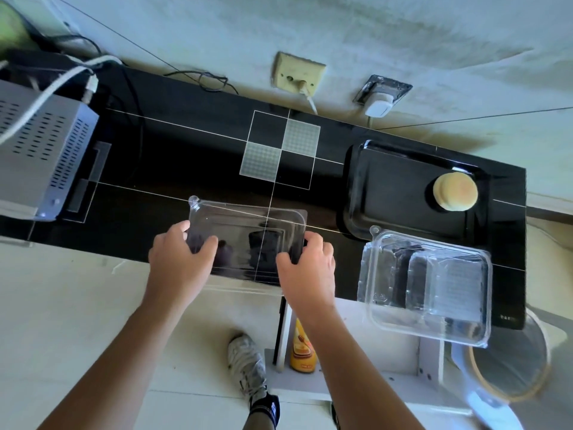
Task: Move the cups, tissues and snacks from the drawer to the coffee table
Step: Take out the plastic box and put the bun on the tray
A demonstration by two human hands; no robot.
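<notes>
Bottle [303, 346] label seemingly unreadable

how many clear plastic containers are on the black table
2. One clear plastic tray is gripped by the left hand and right hand at the table's near edge; a clamshell box sits to its right, overhanging the edge.

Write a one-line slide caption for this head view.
Both hands hold a clear plastic lid above a black table.

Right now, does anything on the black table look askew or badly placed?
Yes. The clear lidded box sits tilted, its near corner past the black table edge. Both hands hold a clear lid there.
</notes>
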